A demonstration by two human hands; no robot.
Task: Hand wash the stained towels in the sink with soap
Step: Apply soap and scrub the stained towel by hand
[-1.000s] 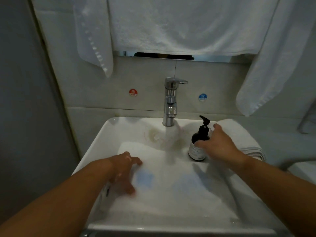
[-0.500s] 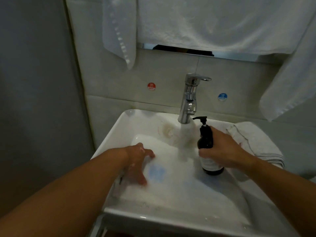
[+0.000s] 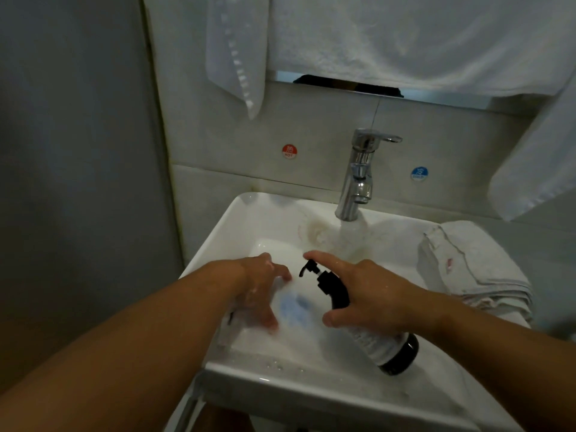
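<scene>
Head view: one look down over both bare forearms, into a white sink (image 3: 265, 374) set against the tiled wall.
Right hand (image 3: 374, 294): wrapped round the soap bottle (image 3: 389, 350) — thumb curled under its neck, forefinger (image 3: 324, 258) stretched straight out above the pump head; whether it touches the pump, I cannot tell.
Soap bottle: dark with a pale label, tipped over on a slant. The pump spout pokes out past the right fingertips toward the left hand, and the base sticks out behind the wrist, over the sink's near rim.
Left hand (image 3: 258, 291): fingers spread wide and pressed down on the wet towel (image 3: 299, 307), nothing pinched.
Wet towel: white, lying in the basin under the left palm, soaked and blurred. A blue stain shows just off the left fingertips, between the two hands.
Faucet (image 3: 358, 176): chrome, beyond the right fingertips, with water (image 3: 350, 235) pouring into the basin.
Folded towels (image 3: 473, 269): a white stack on the ledge outboard of the right wrist — reddish marks on top.
Hanging towels (image 3: 405, 35): white, draped high above both hands.
Stickers: a red sticker (image 3: 289, 150) on the tiles beyond the left hand, a blue sticker (image 3: 419, 174) beyond the right.
</scene>
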